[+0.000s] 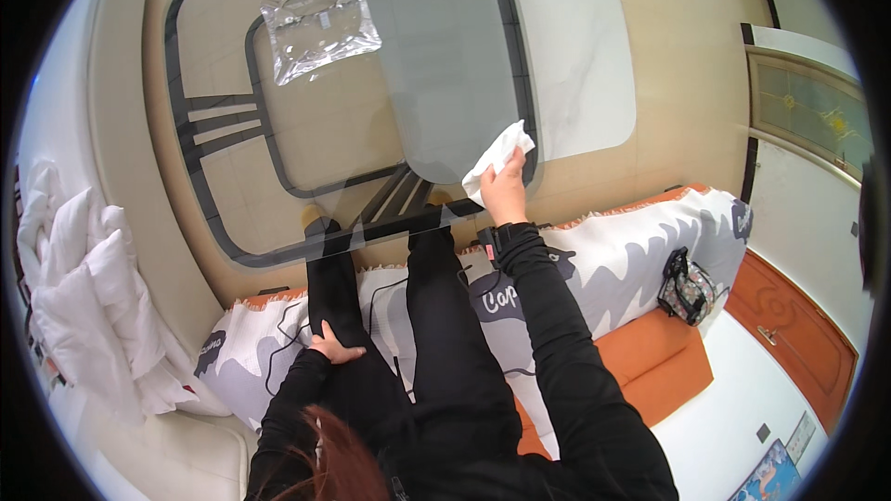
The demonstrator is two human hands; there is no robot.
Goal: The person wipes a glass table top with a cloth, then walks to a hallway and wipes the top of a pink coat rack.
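My right hand [507, 193] grips a folded white cloth or tissue [498, 156] over the near right corner of a glass-topped table [334, 223]. Whether the cloth touches the glass I cannot tell. On my left thigh rests my left hand [337, 346], thumb apart from the fingers, with nothing in it. A clear plastic bag [321, 24] lies on the far left part of the glass. Down the middle of the table runs a grey panel [452, 69], and a white marbled panel [578, 56] extends at its right side.
I sit on an orange sofa [654, 355] with a grey and white throw [619, 278]. A patterned bag [687, 287] sits to my right. Bunched white bedding [97, 292] lies at the left. A thin dark cable [271, 355] trails over the throw by my legs.
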